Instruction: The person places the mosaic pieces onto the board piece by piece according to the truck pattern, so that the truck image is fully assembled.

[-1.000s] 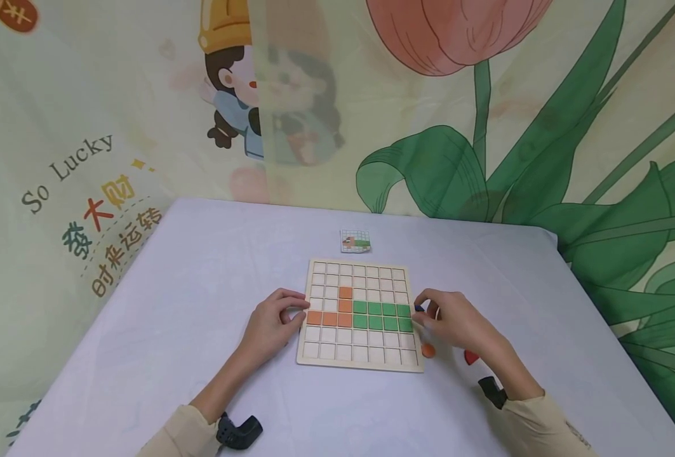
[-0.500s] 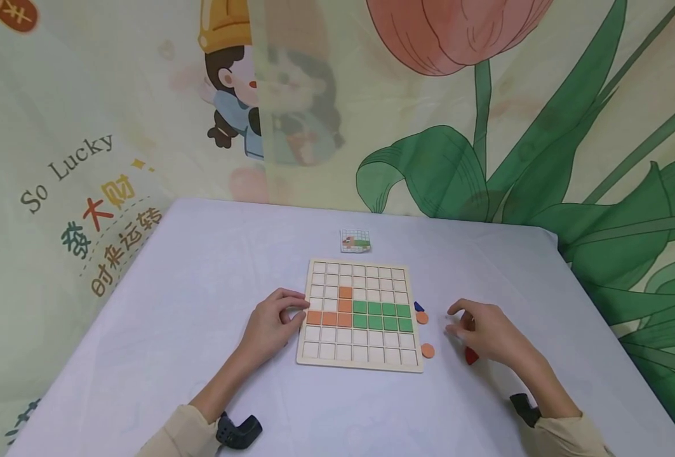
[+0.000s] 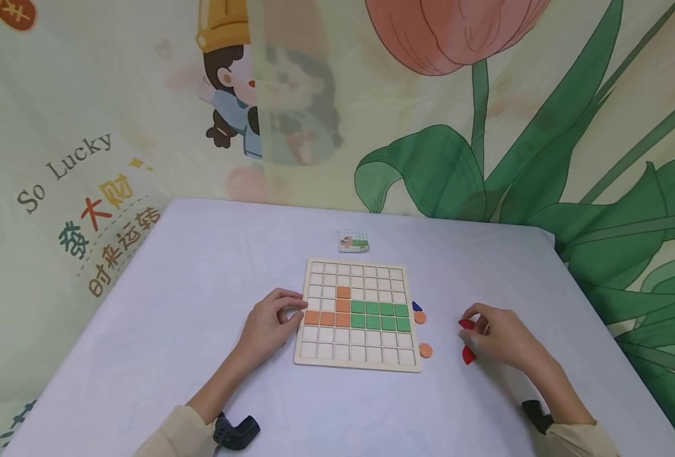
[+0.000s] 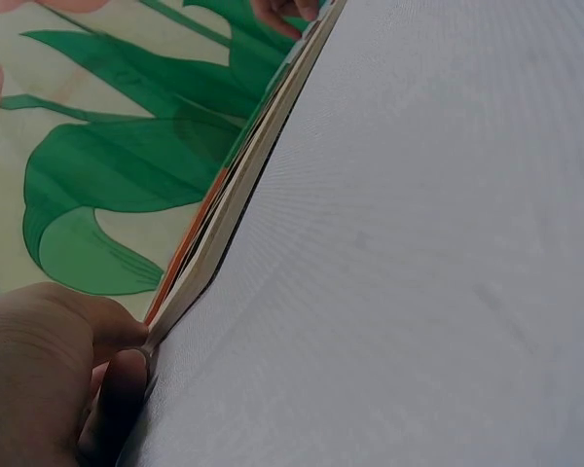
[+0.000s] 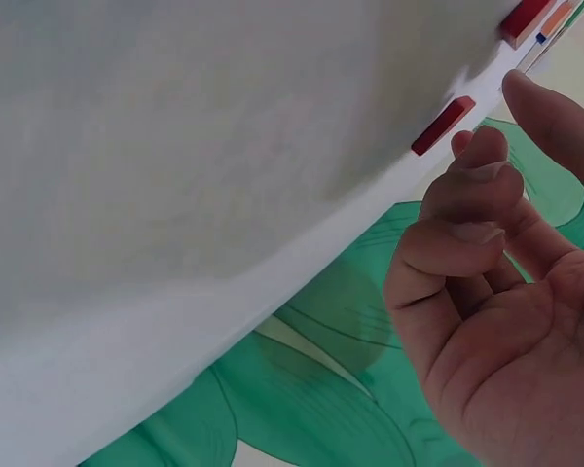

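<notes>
My left hand (image 3: 271,320) grips the left edge of a square wooden grid board (image 3: 357,366) between thumb and finger; the left wrist view shows both at the board's edge (image 4: 236,199). Orange squares (image 3: 327,318) and green squares (image 3: 380,315) fill some of its cells. On the right, my right hand (image 3: 503,333) is over two red quarter-round pieces (image 3: 468,355). Its thumb and index finger reach the farther red piece (image 3: 465,324). In the right wrist view, a gap shows between thumb and fingers, and a red piece (image 5: 443,125) lies on the table.
Two orange discs (image 3: 425,350) and a small blue piece (image 3: 416,306) lie beside the board's right edge. Behind the board lies a small card (image 3: 354,241) with a coloured grid picture. A white cloth covers the table (image 3: 228,247); a printed backdrop (image 3: 428,165) hangs behind.
My right hand has left an orange disc beside the board's right edge and moved right to the red pieces. The left hand stays at the board's left edge.
</notes>
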{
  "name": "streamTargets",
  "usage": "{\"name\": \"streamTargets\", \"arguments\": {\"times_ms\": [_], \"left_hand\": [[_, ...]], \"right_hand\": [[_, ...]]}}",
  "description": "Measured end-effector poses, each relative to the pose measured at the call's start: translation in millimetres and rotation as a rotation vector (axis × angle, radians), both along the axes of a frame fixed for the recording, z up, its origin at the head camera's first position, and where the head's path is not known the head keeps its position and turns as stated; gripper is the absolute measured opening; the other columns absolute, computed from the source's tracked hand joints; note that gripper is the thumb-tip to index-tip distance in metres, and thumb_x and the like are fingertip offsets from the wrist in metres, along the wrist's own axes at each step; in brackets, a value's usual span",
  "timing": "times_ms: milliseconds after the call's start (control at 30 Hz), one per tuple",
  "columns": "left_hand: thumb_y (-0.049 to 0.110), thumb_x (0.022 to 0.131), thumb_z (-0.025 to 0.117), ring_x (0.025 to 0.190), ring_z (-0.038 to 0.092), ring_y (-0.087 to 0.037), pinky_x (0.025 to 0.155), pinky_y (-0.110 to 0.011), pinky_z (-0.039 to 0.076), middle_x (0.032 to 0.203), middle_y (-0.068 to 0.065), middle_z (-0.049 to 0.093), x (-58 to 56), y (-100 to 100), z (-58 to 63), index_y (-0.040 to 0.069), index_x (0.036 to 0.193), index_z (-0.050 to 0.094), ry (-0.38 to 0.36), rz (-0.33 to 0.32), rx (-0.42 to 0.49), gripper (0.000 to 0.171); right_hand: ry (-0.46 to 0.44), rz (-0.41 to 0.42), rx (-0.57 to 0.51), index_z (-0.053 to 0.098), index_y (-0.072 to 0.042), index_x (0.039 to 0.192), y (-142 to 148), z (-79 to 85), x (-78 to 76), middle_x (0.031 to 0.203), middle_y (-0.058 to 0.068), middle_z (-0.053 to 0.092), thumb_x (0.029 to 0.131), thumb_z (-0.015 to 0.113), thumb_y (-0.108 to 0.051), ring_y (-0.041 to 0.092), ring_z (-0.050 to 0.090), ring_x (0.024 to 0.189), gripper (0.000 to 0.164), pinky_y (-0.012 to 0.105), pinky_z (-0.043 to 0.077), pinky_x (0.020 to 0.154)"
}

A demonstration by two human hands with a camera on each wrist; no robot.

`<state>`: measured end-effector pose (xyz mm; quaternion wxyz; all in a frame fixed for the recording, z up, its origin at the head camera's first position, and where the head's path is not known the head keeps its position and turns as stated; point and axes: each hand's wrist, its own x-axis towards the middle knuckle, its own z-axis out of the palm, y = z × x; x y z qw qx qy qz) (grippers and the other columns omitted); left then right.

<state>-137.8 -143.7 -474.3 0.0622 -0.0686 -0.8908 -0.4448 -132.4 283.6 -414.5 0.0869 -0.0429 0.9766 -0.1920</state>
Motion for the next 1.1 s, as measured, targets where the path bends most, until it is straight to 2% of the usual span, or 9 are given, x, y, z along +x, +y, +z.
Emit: {"name": "streamTargets", "arguments": {"times_ms": [333, 600, 933, 1100], "left_hand": [[0.009, 0.094, 0.077, 0.068, 0.051, -0.005, 0.061, -0.019, 0.043, 0.125, -0.002, 0.073, -1.3, 0.7, -0.2, 0.01, 0.11, 0.082, 0.007, -0.005, 0.007, 0.017], [0.006, 0.092, 0.078, 0.067, 0.049, -0.003, 0.06, -0.019, 0.042, 0.123, -0.004, 0.073, -0.9, 0.1, -1.4, 0.009, 0.108, 0.082, 0.044, -0.003, 0.009, 0.017], [0.009, 0.094, 0.078, 0.069, 0.051, -0.006, 0.061, -0.019, 0.042, 0.125, -0.002, 0.073, -1.2, 0.3, 0.3, 0.011, 0.11, 0.082, -0.001, 0.006, -0.004, 0.017], [0.008, 0.093, 0.078, 0.068, 0.051, -0.005, 0.06, -0.019, 0.043, 0.124, -0.002, 0.073, -0.7, 0.0, -0.4, 0.01, 0.109, 0.082, 0.014, 0.006, 0.0, 0.017]], "right_hand": [[-0.01, -0.079, 0.053, 0.068, 0.0, 0.117, 7.6, 1.2, 0.0, 0.083, 0.008, 0.066, 0.089, 0.082, -0.019, 0.02, 0.056, 0.073, 0.037, 0.03, 0.052, 0.06], [-0.017, -0.069, 0.05, 0.069, 0.001, 0.112, 8.9, 1.6, 0.3, 0.082, 0.008, 0.067, 0.089, 0.082, -0.018, 0.02, 0.057, 0.072, 0.032, 0.031, 0.051, 0.06], [-0.014, -0.06, 0.053, 0.069, 0.002, 0.11, 10.6, 1.2, -1.6, 0.084, 0.01, 0.069, 0.09, 0.081, -0.018, 0.02, 0.058, 0.073, 0.03, 0.032, 0.052, 0.061], [-0.018, -0.065, 0.046, 0.069, 0.002, 0.111, 11.0, -0.5, -0.4, 0.084, 0.01, 0.069, 0.09, 0.08, -0.016, 0.02, 0.058, 0.072, 0.03, 0.032, 0.053, 0.061]]}}
